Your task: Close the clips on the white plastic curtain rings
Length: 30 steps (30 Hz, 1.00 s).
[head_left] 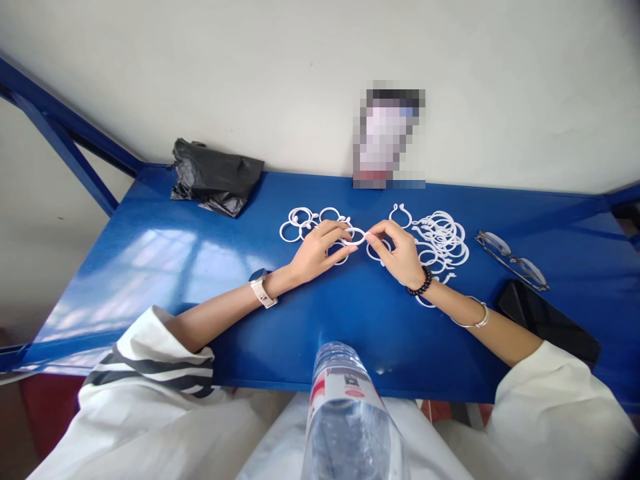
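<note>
Between my two hands, just above the blue tabletop, is a white plastic curtain ring (pixel 359 243). My left hand (pixel 317 255) has its fingers closed on the ring's left side. At the ring's right end, the thumb and fingertips of my right hand (pixel 401 255) pinch it. Several similar white rings (pixel 301 209) lie around and partly under my left hand. To the right, a heap of more rings (pixel 459 235) overlaps beside my right hand, some with small knobs at their ends. One loose ring lies partly hidden beneath my right fingers.
On the blue table (pixel 250 347), a black plastic bag (pixel 215 175) sits at the back left. Eyeglasses (pixel 511 259) and a dark phone (pixel 550 323) lie at right. A clear water bottle (pixel 350 433) stands close in front of me. A blurred upright object (pixel 385 137) leans against the wall.
</note>
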### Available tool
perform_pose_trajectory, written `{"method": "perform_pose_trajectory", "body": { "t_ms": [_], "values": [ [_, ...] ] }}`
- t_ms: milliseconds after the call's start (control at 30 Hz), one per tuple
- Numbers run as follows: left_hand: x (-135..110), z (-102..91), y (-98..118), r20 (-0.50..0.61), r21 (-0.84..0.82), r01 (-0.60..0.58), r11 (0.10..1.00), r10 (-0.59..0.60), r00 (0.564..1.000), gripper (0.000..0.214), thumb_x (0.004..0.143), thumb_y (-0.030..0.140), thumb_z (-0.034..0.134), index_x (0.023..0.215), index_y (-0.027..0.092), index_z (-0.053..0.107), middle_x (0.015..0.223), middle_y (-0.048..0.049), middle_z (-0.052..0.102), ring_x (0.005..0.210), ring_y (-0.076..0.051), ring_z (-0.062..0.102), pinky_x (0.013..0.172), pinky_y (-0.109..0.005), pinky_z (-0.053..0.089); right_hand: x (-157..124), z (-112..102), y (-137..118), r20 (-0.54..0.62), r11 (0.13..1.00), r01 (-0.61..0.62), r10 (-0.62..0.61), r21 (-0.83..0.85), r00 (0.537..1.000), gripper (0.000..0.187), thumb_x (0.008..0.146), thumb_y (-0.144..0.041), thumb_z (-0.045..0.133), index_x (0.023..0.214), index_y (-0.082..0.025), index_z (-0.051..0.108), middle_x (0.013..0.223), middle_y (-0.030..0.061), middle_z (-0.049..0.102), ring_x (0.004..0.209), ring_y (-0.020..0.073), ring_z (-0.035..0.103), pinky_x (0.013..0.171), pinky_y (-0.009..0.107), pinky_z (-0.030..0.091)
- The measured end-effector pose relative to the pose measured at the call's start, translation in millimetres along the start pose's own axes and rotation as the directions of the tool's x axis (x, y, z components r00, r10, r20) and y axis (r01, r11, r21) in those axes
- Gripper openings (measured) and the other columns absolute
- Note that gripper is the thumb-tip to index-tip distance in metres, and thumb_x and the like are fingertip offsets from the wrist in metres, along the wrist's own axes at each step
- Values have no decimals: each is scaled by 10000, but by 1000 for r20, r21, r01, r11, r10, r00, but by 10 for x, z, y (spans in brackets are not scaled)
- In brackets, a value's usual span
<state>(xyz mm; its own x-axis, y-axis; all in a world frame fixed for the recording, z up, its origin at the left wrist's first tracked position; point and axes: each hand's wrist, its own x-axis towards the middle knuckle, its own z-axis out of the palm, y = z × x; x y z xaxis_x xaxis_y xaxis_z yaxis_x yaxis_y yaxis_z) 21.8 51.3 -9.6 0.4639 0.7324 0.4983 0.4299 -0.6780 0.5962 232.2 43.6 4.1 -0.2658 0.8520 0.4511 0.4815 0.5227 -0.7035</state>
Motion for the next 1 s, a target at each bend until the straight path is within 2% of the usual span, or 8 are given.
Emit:
{"method": "perform_pose_trajectory", "body": {
  "t_ms": [133,600,1000],
  "values": [
    [7,-6,0,-19,-17,-36,999,36,999,232,972,369,560,964,152,643,1061,-117,684,1004,-206,649,878,-360,527,-1,3,-8,12,1000,-16,15,17,1000,251,975,-418,546,816,-228,589,739,18,644,713,171,602,685,316,503],
    [18,-12,15,-58,-48,24,999,-27,998,219,951,387,588,896,177,616,1040,-99,685,991,-203,634,857,-346,513,-3,9,0,18,990,-97,96,98,995,265,971,-468,531,912,-226,620,825,22,685,730,166,634,708,310,532],
    [23,-24,55,-81,-32,9,999,-11,997,208,911,364,623,807,185,600,954,-74,692,884,-183,623,797,-339,512,-12,3,46,134,952,-183,154,246,979,292,944,-504,570,888,-219,599,758,7,646,700,157,626,665,299,509]
  ]
}}
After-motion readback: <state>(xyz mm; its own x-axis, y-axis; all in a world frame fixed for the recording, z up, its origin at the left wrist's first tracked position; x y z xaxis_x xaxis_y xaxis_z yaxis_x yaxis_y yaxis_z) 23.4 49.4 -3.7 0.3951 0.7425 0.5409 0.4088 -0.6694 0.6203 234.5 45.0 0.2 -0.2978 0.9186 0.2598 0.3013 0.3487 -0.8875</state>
